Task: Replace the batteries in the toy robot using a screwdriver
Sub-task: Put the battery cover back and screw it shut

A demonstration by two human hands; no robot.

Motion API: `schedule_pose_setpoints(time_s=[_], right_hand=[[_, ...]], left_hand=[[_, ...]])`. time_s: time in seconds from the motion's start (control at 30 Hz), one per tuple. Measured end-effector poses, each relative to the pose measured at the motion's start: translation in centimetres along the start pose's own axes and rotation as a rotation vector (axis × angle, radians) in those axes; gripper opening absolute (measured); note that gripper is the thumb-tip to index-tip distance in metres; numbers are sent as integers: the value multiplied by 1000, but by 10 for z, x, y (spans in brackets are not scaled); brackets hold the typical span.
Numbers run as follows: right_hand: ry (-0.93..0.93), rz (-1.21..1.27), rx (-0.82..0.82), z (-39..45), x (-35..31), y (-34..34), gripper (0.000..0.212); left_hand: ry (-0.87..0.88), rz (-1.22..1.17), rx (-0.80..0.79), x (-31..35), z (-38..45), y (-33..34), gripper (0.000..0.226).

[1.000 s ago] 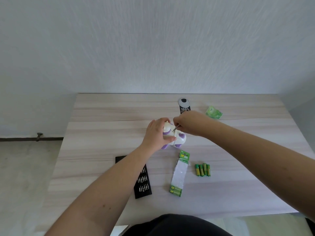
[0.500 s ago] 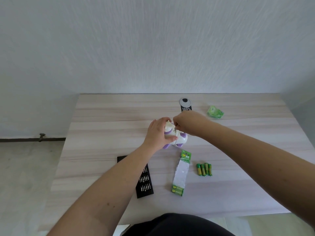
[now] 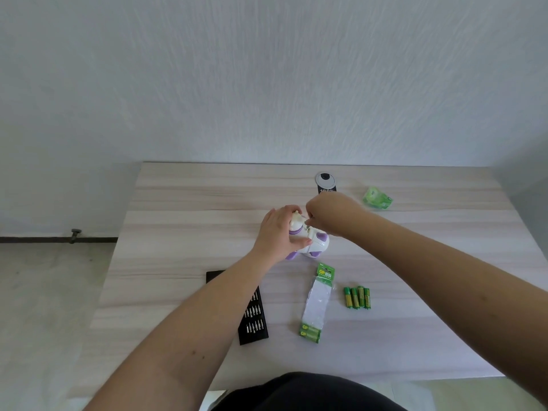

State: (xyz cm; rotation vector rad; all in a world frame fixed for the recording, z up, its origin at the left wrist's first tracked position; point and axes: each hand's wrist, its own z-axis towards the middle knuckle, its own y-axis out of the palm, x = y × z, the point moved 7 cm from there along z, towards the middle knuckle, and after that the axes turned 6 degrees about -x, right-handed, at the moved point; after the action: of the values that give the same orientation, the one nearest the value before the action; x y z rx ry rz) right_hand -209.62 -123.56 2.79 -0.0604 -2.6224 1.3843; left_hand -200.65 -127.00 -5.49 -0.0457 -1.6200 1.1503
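Both my hands work on the toy robot (image 3: 314, 244) at the desk's (image 3: 178, 232) middle.
My left hand (image 3: 277, 234) grips its body; my right hand (image 3: 332, 213) pinches a barely visible screwdriver (image 3: 308, 223) against it; four batteries (image 3: 357, 298) lie at five o'clock.

One toy robot (image 3: 308, 243), one bit case (image 3: 252, 315) and four loose batteries (image 3: 357, 297) are here. One battery pack (image 3: 316, 302), one crumpled green wrapper (image 3: 377, 198).

Both forearms are bare from the lower edge of the view up to the left hand (image 3: 274, 232) and the right hand (image 3: 332, 215), with no sleeves, watch or rings visible. At the bottom centre shows a rounded patch of plain black fabric garment (image 3: 308, 393) worn by the person.
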Motion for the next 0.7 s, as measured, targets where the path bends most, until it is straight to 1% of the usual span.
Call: schedule_pose_setpoints(time_s=[0.07, 0.1, 0.13, 0.17, 0.2, 0.23, 0.27, 0.33, 0.37, 0.43, 0.47, 0.5, 0.57, 0.6, 0.7], right_hand=[[49, -12, 22, 0, 4, 0, 43], [37, 9, 15, -1, 5, 1, 44], [6, 54, 2, -1, 5, 2, 38], [-37, 114, -8, -2, 4, 3, 26], [-72, 157, -20, -2, 3, 4, 23], [-94, 176, -31, -3, 2, 4, 26], [-94, 164, -48, -4, 2, 5, 25], [-56, 107, -31, -4, 2, 5, 21], [-28, 80, -4, -2, 3, 5, 25], [40, 55, 38, -2, 8, 4, 40], [54, 62, 48, -2, 11, 5, 44], [45, 81, 43, -1, 12, 6, 42], [-19, 167, 15, -2, 12, 9, 25], [-51, 198, 12, -2, 11, 9, 21], [-56, 200, 13, -4, 11, 10, 18]], left_hand=[[-9, 5, -3, -2, 0, 1, 62], [-11, 5, -5, -3, 0, 1, 62], [-9, 9, -9, -3, 0, 2, 62], [-11, 13, -17, -4, 1, 2, 62], [-15, 17, -22, -4, 1, 3, 62], [-21, 16, -24, -4, 2, 3, 62], [-22, 15, -18, -4, 2, 2, 61], [-10, 15, 0, -2, 2, 0, 60], [-1, 17, 6, -1, 1, 0, 60], [7, 20, 9, 0, 0, -1, 61], [6, 21, 7, 0, 0, -1, 61], [6, 19, 2, 0, 0, -1, 61], [15, 21, 4, 1, 0, -2, 61], [15, 20, 8, 2, 0, -2, 60], [0, 8, 4, 2, 1, -2, 59]])
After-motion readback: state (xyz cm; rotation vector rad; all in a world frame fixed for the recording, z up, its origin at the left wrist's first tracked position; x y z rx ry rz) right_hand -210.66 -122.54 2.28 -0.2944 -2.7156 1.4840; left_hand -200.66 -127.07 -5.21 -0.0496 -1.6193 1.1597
